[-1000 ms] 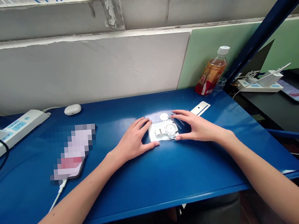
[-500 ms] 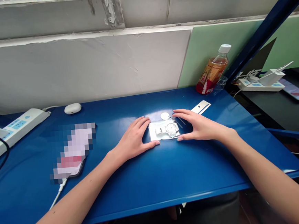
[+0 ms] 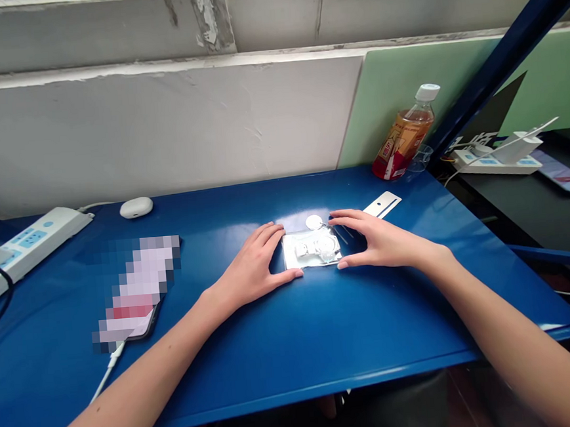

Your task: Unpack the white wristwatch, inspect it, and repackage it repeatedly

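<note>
White plastic marks the left end of the blue bench (image 3: 295, 341), where a power strip (image 3: 33, 243) lies slantwise, with an earbud case (image 3: 136, 207) near the back edge. Next comes a phone (image 3: 140, 284), its screen blurred; the white cable (image 3: 103, 379) at its near end probably explains why it lies within reach of the strip.

At the middle, the left hand (image 3: 252, 267) curves round the left end of a clear packet (image 3: 291, 258), fingers spread and gripping nothing. The packet lies flat on the bench between both hands, a watch (image 3: 326, 246) inside and a round white tag (image 3: 314, 222) at its far edge. The right hand (image 3: 383, 237) mirrors the left, its fingers parted too; I cannot tell whether any fingertip touches. Such framing would suit steadying or squaring the packet. Its long axis runs left to right, as does the watch's: dial end right, strap left.

Beyond the right hand lies a slotted white card (image 3: 385, 203), angled away; farther right, a bottle (image 3: 404, 139) stands by the green panel (image 3: 370, 111), likely for safekeeping.
</note>
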`<action>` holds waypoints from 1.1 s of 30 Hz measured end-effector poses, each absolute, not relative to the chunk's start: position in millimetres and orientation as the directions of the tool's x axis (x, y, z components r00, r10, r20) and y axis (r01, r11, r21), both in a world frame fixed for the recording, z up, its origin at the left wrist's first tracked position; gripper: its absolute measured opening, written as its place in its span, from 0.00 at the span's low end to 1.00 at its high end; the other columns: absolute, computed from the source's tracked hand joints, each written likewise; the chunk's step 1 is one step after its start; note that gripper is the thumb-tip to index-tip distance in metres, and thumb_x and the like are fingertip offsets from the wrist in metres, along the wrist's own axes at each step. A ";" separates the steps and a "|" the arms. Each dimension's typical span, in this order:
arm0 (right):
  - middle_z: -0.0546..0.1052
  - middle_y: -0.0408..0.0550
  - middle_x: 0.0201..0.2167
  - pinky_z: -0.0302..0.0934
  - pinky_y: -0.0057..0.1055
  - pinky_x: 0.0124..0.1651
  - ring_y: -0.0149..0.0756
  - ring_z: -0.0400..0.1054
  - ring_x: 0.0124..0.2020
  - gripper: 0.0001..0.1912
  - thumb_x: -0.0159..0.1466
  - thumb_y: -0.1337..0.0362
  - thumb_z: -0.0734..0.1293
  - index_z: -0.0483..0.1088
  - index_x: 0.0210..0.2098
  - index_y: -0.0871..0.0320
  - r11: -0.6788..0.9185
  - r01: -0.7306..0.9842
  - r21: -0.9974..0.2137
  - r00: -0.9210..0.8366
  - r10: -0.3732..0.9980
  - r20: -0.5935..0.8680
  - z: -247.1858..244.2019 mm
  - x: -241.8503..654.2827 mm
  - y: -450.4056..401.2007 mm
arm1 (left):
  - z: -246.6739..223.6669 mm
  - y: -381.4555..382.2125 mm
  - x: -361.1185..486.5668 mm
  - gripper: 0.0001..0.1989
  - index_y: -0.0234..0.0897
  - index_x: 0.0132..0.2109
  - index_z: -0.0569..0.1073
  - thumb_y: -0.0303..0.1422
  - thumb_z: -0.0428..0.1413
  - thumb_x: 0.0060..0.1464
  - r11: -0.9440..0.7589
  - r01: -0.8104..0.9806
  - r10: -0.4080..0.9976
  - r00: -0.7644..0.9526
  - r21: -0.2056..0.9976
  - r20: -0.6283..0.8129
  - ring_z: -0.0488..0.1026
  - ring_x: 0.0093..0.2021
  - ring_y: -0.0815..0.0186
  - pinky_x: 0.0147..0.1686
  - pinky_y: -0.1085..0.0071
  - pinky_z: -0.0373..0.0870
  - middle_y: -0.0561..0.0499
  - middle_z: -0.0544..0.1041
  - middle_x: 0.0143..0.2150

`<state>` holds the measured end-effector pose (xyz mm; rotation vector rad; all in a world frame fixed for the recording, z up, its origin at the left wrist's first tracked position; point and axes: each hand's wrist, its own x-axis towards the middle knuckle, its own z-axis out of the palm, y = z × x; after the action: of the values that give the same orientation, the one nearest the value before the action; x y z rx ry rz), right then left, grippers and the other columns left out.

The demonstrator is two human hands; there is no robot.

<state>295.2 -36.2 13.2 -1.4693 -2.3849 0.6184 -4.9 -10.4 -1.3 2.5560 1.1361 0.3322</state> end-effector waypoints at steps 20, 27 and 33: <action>0.62 0.57 0.68 0.60 0.52 0.65 0.57 0.59 0.66 0.43 0.57 0.47 0.74 0.61 0.67 0.53 0.537 0.716 -0.446 -0.537 0.832 0.139 14.4 298.1 -38.9 | -3.4 -10.2 -5.4 0.34 0.33 0.66 0.66 0.53 0.50 0.63 -0.711 0.631 0.692 0.706 0.310 0.151 0.57 0.69 0.46 0.66 0.48 0.58 0.37 0.64 0.68; 0.81 0.50 0.50 0.69 0.41 0.54 0.45 0.76 0.51 0.14 0.66 0.61 0.68 0.79 0.50 0.51 0.604 0.496 -0.624 -0.497 0.787 0.366 12.1 285.9 -38.3 | -4.3 -6.8 -6.8 0.27 0.36 0.58 0.75 0.49 0.44 0.68 -0.665 0.599 0.730 0.649 0.447 0.215 0.63 0.66 0.50 0.65 0.49 0.60 0.40 0.72 0.63; 0.84 0.51 0.37 0.74 0.38 0.40 0.44 0.79 0.36 0.14 0.62 0.53 0.71 0.82 0.39 0.56 0.273 0.347 -0.897 -0.167 0.959 0.227 11.5 280.0 -35.7 | -1.2 -10.2 -3.8 0.23 0.34 0.60 0.70 0.45 0.47 0.67 -0.659 0.493 0.737 0.576 0.568 0.354 0.73 0.58 0.53 0.58 0.56 0.70 0.40 0.75 0.58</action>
<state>280.0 -35.7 11.5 -1.2103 -1.6852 0.8978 -3.8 -10.2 -1.2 2.4001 0.9912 0.8102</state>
